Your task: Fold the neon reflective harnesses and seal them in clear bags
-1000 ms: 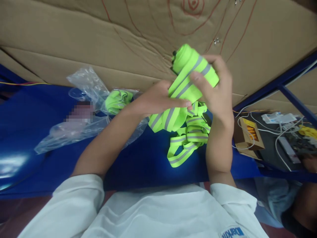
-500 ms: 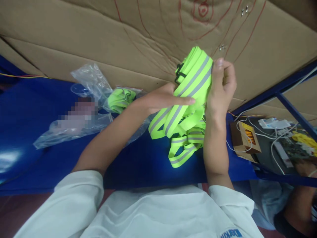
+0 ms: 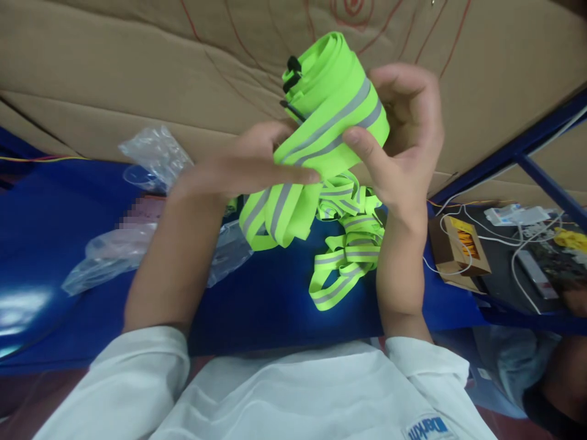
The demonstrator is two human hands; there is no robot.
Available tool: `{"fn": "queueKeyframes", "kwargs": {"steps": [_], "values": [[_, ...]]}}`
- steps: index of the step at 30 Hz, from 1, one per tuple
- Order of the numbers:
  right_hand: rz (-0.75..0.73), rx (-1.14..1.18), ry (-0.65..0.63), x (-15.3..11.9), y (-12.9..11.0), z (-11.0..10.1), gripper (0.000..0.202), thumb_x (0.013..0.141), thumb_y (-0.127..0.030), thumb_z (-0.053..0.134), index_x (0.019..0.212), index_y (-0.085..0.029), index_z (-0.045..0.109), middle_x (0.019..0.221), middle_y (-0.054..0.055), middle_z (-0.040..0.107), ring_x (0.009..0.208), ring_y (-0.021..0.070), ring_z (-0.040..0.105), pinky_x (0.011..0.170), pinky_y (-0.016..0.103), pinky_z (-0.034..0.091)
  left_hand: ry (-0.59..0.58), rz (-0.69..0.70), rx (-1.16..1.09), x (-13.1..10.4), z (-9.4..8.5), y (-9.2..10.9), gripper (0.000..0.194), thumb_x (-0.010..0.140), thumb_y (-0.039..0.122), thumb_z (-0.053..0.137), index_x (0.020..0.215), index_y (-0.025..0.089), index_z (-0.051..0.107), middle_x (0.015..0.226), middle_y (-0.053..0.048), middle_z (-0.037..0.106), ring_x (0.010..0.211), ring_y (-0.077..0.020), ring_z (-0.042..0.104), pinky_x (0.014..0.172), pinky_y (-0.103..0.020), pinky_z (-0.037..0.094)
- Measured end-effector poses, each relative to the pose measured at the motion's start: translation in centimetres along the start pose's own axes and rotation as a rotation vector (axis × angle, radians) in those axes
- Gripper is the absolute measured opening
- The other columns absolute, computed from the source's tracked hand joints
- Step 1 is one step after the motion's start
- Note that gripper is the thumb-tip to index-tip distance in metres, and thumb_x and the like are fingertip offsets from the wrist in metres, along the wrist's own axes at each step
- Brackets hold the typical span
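A thick folded bundle of neon-green reflective straps (image 3: 339, 116) with grey stripes is held up above the table. My left hand (image 3: 257, 162) grips its lower left part, thumb across the front and other fingers hidden behind. On the right side, my right hand (image 3: 408, 128) curves around the bundle with its thumb pressed on the front. Black buckles (image 3: 292, 73) stick out at the bundle's upper left, and loose strap ends hang below my left hand. More green reflective straps (image 3: 346, 263) lie in a loose heap on the blue table (image 3: 275, 305).
Clear plastic bags (image 3: 156, 156) lie on the table's left, beside a pixelated patch. A cardboard wall (image 3: 92, 79) with red drawn lines rises behind. To the right are a blue metal frame (image 3: 550, 189), a small cardboard box (image 3: 458, 247), white cables and part of another person (image 3: 559, 373).
The bundle has moved up and left and is turned so its rolled layers show more. My right hand has gone from its edge to around it. My left forearm now covers the bagged green straps.
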State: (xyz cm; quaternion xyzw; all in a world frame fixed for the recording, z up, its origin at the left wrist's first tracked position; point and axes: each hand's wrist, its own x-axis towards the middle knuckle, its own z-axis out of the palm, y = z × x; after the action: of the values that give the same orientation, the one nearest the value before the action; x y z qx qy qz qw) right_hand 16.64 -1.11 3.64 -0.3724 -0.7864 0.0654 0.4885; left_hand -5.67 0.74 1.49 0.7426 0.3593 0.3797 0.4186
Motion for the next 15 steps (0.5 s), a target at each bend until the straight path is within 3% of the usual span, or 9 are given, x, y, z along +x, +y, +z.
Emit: {"fn": "queueKeyframes", "kwargs": {"steps": [4, 8, 12, 15], "values": [[-0.016, 0.173, 0.087, 0.5, -0.1, 0.5, 0.025, 0.094, -0.039, 0.063, 0.116, -0.035, 0.05, 0.128, 0.002, 0.068, 0.124, 0.0231, 0.067, 0.108, 0.037, 0.058, -0.045, -0.026, -0.169, 0.9, 1.7, -1.6, 0.055, 0.076, 0.039, 0.09, 0.124, 0.02, 0.071, 0.118, -0.003, 0.076, 0.118, -0.032, 0.07, 0.103, -0.043, 0.058], [0.206, 0.22, 0.015, 0.7, 1.7, 1.1, 0.023, 0.101, -0.054, 0.057, 0.103, -0.031, 0.056, 0.114, 0.002, 0.072, 0.094, 0.0223, 0.071, 0.087, 0.039, 0.061, -0.043, -0.015, -0.204, 1.1, 3.0, -2.3, 0.06, 0.075, 0.037, 0.088, 0.128, 0.018, 0.067, 0.127, -0.006, 0.074, 0.133, -0.0348, 0.063, 0.11, -0.042, 0.053], [0.286, 0.148, -0.158, 0.7, 3.5, 0.9, 0.045, 0.098, -0.073, 0.053, 0.097, -0.03, 0.063, 0.11, 0.001, 0.076, 0.102, 0.0252, 0.068, 0.098, 0.046, 0.058, -0.077, -0.027, -0.187, 1.1, 3.8, -2.3, 0.06, 0.074, 0.041, 0.087, 0.126, 0.018, 0.068, 0.124, -0.005, 0.074, 0.13, -0.0342, 0.065, 0.107, -0.039, 0.054], [0.273, 0.008, -0.252, 0.4, 3.3, 0.0, 0.049, 0.1, -0.076, 0.045, 0.117, -0.036, 0.067, 0.124, -0.002, 0.076, 0.118, 0.0272, 0.066, 0.109, 0.049, 0.054, -0.079, -0.026, -0.22, 1.2, 4.3, -2.4, 0.056, 0.075, 0.041, 0.084, 0.125, 0.019, 0.069, 0.123, -0.003, 0.075, 0.127, -0.0319, 0.067, 0.106, -0.038, 0.054]]}}
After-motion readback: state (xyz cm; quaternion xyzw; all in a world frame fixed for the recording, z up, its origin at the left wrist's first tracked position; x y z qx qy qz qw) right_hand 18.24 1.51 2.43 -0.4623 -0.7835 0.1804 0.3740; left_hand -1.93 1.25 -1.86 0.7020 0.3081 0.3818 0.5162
